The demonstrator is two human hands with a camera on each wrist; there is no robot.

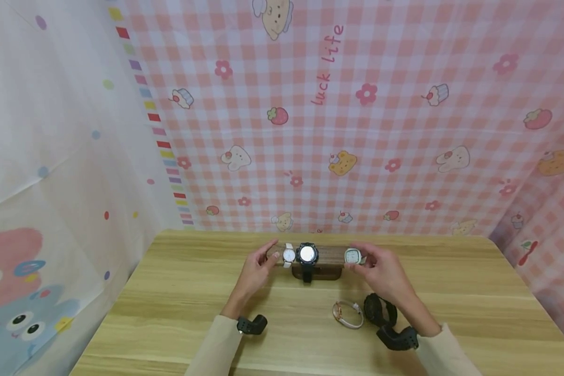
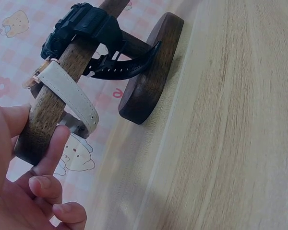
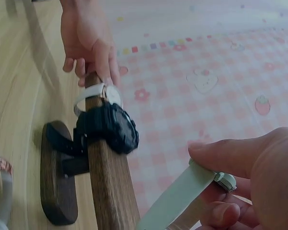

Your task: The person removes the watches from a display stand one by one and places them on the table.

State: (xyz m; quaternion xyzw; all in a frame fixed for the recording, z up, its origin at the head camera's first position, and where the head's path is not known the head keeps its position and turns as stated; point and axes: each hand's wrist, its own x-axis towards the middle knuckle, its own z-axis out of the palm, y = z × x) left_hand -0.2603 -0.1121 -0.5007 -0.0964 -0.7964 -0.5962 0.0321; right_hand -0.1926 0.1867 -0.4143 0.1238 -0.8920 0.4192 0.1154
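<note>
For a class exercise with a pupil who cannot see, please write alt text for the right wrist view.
A right hand pinches a pale green watch at the bar of a wooden watch stand. A left hand holds the bar's far end, and a black watch and white-strapped watch hang on it.

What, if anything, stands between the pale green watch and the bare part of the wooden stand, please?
Nothing visible does: the right hand holds the pale green watch by one end of the wooden stand, and its black watch sits beyond the bare part.
</note>
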